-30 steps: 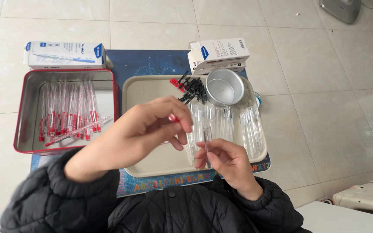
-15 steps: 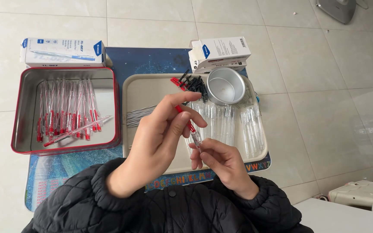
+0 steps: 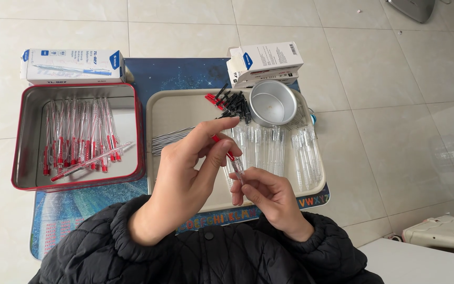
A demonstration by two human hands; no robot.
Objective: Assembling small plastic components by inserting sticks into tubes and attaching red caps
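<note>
Two printed cardboard packages lie on the scene. At about ten o'clock, a long, flat white box [image 3: 72,66] with blue end panels and a blue pen picture along its face lies lengthwise, just beyond the far rim of the red-edged metal tin [image 3: 77,181]. At about twelve o'clock, a shorter white box [image 3: 265,62] with a blue corner patch and a black barcode on its top face lies tilted, its near edge beside the round metal bowl [image 3: 272,102]. At six o'clock, the blue mat [image 3: 185,73] shows a border strip of multicoloured alphabet letters [image 3: 216,217].
</note>
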